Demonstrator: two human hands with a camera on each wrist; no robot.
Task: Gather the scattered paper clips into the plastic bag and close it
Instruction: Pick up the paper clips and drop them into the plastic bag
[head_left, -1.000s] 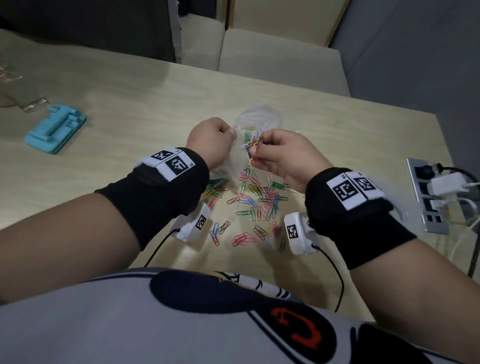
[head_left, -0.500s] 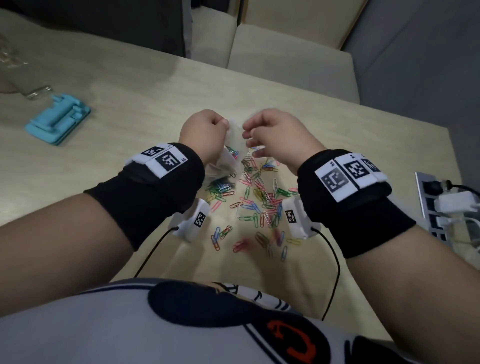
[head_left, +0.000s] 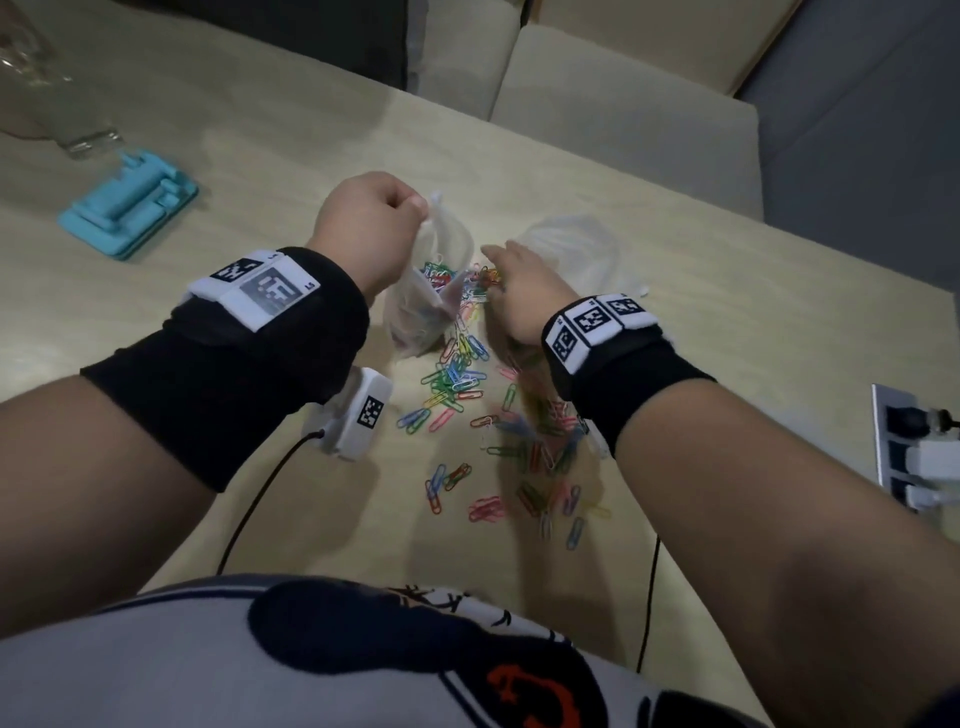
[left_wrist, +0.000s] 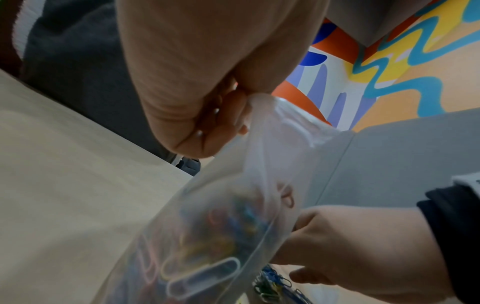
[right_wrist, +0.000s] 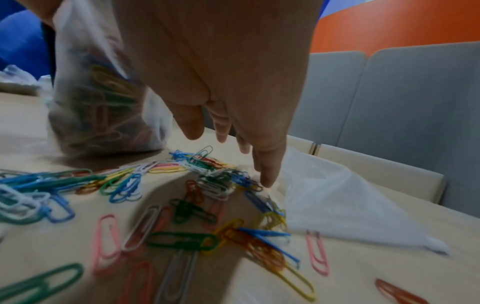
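My left hand (head_left: 371, 228) pinches the top edge of a clear plastic bag (head_left: 431, 296), which hangs upright with its bottom on the table. In the left wrist view the left hand (left_wrist: 207, 107) pinches the bag (left_wrist: 213, 236), and coloured clips show through it. Several coloured paper clips (head_left: 467, 384) lie scattered on the beige table (head_left: 260, 171) in front of the bag. My right hand (head_left: 519, 291) reaches down to the clips beside the bag, fingers straight. In the right wrist view its fingertips (right_wrist: 267, 176) touch a clump of paper clips (right_wrist: 218, 179), holding nothing.
A second, empty clear bag (head_left: 576, 249) lies flat just behind my right hand. A blue plastic stand (head_left: 130, 205) and a glass object (head_left: 47, 93) sit at the far left. A power strip with plugs (head_left: 914, 447) is at the right table edge.
My right hand has let go of its clips at the bag mouth and dropped down to the pile on the table. The left hand has lifted the bag's edge higher.
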